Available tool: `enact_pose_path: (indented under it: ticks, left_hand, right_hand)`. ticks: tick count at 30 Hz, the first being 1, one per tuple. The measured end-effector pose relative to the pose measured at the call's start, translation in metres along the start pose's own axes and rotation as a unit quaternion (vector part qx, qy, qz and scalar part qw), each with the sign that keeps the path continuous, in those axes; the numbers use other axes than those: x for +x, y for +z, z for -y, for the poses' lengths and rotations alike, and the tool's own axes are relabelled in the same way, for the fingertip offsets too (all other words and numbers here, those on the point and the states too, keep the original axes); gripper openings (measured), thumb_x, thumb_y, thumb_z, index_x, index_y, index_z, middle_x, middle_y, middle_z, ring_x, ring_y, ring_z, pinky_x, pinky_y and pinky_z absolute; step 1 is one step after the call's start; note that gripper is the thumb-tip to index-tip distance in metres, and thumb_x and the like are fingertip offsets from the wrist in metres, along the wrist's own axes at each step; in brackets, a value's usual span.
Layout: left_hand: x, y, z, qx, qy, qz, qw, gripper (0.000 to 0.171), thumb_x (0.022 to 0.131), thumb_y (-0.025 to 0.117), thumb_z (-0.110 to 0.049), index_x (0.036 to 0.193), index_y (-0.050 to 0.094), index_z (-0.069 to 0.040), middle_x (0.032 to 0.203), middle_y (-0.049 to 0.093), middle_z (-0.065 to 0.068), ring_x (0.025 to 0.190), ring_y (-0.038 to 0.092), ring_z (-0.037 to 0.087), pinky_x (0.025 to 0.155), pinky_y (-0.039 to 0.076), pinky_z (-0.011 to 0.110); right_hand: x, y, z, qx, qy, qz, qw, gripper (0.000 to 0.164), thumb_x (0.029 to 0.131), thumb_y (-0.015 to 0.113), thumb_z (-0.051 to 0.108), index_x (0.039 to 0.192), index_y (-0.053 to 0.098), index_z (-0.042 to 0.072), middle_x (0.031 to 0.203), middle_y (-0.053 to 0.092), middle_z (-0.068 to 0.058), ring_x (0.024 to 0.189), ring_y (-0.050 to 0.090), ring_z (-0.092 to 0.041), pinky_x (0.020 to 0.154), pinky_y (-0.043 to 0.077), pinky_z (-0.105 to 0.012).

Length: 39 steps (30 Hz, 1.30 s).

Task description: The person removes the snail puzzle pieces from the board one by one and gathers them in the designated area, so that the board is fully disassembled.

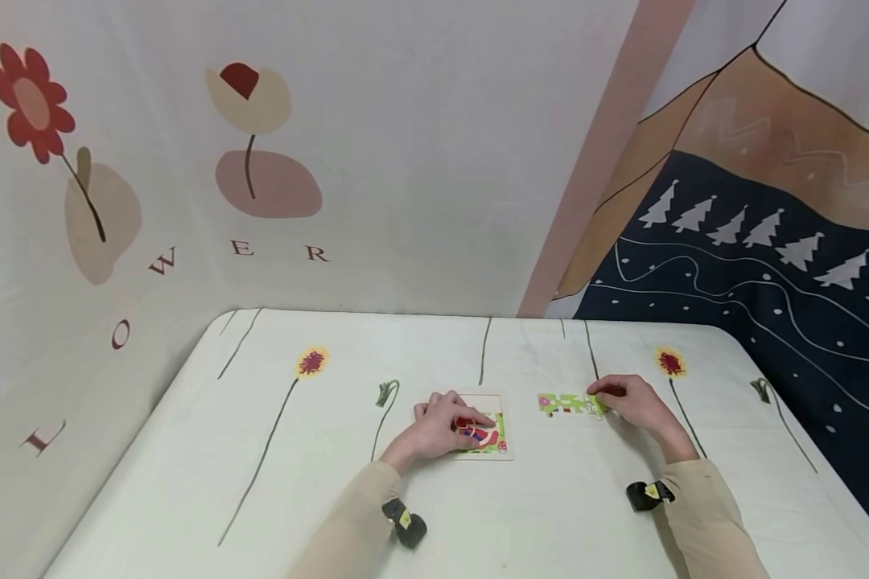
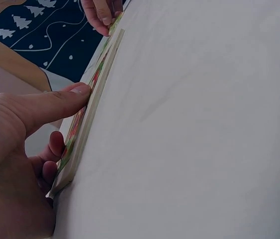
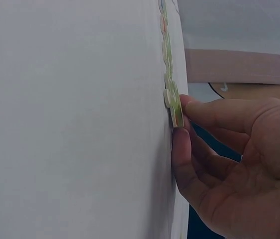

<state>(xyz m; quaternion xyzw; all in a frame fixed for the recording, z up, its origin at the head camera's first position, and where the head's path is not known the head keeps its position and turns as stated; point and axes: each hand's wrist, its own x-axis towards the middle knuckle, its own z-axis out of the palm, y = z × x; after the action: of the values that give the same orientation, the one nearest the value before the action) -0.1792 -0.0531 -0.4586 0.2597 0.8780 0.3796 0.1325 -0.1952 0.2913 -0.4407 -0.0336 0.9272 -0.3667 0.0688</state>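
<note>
A square jigsaw puzzle board point(image 1: 508, 450) with a pale frame lies on the table; its picture shows red, purple and green. My left hand point(image 1: 434, 426) rests over its left part and hides some of the picture. In the left wrist view, the thumb point(image 2: 72, 102) reaches out straight onto the puzzle's face, with other fingertips low by the board. To the right lies a short row of green jigsaw pieces point(image 1: 568, 404) with a pink flower at its left end. My right hand point(image 1: 633, 400) pinches the jigsaw piece point(image 3: 176, 112) at the row's right end between thumb and fingers.
A white cloth point(image 1: 521, 523) printed with flowers and stems covers the table. Behind it hangs a pale curtain point(image 1: 420, 161) with printed flowers and letters; a dark panel with white trees point(image 1: 724, 233) is on the right. Both wrists wear small black cameras point(image 1: 409, 528).
</note>
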Motion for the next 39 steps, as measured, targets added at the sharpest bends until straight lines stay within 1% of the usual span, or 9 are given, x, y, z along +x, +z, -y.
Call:
enact_pose_path:
  ticks: [7,11,15,19,24,28,32,36,39]
  left_hand:
    - [0.0,0.0,-0.001,-0.001,-0.001,0.0,1.0,0.026,0.082,0.077,-0.023,0.107,0.075,-0.027,0.099,0.049,-0.009,0.09,0.034,0.016,0.084,0.019,0.045]
    - [0.0,0.001,-0.001,0.0,0.001,-0.001,1.0,0.026,0.082,0.077,-0.023,0.107,0.075,-0.027,0.099,0.049,-0.009,0.09,0.034,0.016,0.083,0.019,0.045]
    - [0.0,0.002,0.0,0.0,0.0,-0.003,1.0,0.027,0.082,0.077,-0.023,0.108,0.075,-0.028,0.1,0.049,-0.009,0.09,0.034,0.016,0.084,0.019,0.045]
    - [0.0,0.003,0.001,0.001,0.001,-0.007,1.0,0.028,0.081,0.077,-0.022,0.109,0.075,-0.027,0.1,0.049,-0.008,0.091,0.035,0.017,0.085,0.019,0.046]
    - [0.0,0.002,-0.001,-0.001,-0.004,-0.012,0.9999,0.027,0.081,0.077,-0.02,0.108,0.075,-0.025,0.1,0.05,-0.007,0.092,0.036,0.018,0.088,0.019,0.048]
    - [-0.001,0.002,0.0,-0.006,-0.007,-0.016,0.9998,0.026,0.081,0.077,-0.018,0.106,0.076,-0.024,0.101,0.05,-0.007,0.094,0.036,0.018,0.089,0.019,0.049]
    - [-0.003,0.001,0.001,-0.006,-0.006,-0.019,0.9998,0.027,0.08,0.078,-0.016,0.105,0.076,-0.023,0.103,0.052,-0.006,0.096,0.037,0.018,0.088,0.023,0.047]
    - [-0.005,-0.001,0.002,-0.006,-0.005,-0.019,0.9998,0.027,0.08,0.077,-0.015,0.106,0.076,-0.024,0.105,0.053,-0.006,0.098,0.039,0.018,0.087,0.026,0.045]
    - [-0.007,-0.002,0.004,-0.006,-0.007,-0.018,0.9998,0.026,0.081,0.077,-0.014,0.105,0.076,-0.024,0.104,0.053,-0.006,0.097,0.039,0.019,0.085,0.028,0.044]
  right_hand:
    - [-0.002,-0.002,0.001,0.002,-0.006,0.006,1.0,0.016,0.093,0.059,0.005,0.104,0.069,-0.003,0.104,0.063,-0.016,0.086,0.05,-0.023,0.072,0.04,-0.035]
    - [-0.003,-0.002,0.001,0.001,0.0,0.007,1.0,0.017,0.093,0.058,0.006,0.105,0.068,-0.002,0.105,0.063,-0.016,0.087,0.05,-0.023,0.073,0.041,-0.035]
    - [-0.003,-0.002,0.001,0.0,0.007,0.003,1.0,0.018,0.093,0.057,0.006,0.107,0.067,-0.002,0.105,0.063,-0.015,0.087,0.051,-0.024,0.071,0.042,-0.035]
    - [-0.003,-0.002,0.005,-0.002,0.005,-0.005,1.0,0.019,0.093,0.057,0.006,0.108,0.066,-0.003,0.103,0.063,-0.015,0.085,0.052,-0.024,0.069,0.042,-0.035]
    - [-0.003,-0.002,0.015,-0.006,-0.01,-0.018,1.0,0.019,0.093,0.057,0.003,0.108,0.067,-0.003,0.105,0.062,-0.017,0.089,0.053,-0.027,0.07,0.043,-0.035]
    - [-0.003,0.001,0.024,-0.001,-0.03,-0.023,0.999,0.018,0.092,0.058,0.0,0.107,0.067,-0.003,0.106,0.063,-0.017,0.093,0.055,-0.029,0.072,0.043,-0.036]
    - [-0.002,0.007,0.031,0.012,-0.057,-0.027,0.998,0.016,0.092,0.059,-0.001,0.105,0.067,-0.004,0.102,0.064,-0.016,0.092,0.056,-0.029,0.073,0.044,-0.037]
    - [-0.001,0.015,0.037,0.016,-0.072,-0.028,0.997,0.016,0.092,0.059,-0.001,0.104,0.068,-0.002,0.102,0.066,-0.014,0.091,0.057,-0.028,0.073,0.044,-0.035]
    - [0.001,0.021,0.042,0.024,-0.078,-0.021,0.996,0.015,0.092,0.059,0.0,0.104,0.068,-0.002,0.102,0.066,-0.013,0.091,0.058,-0.027,0.071,0.045,-0.034]
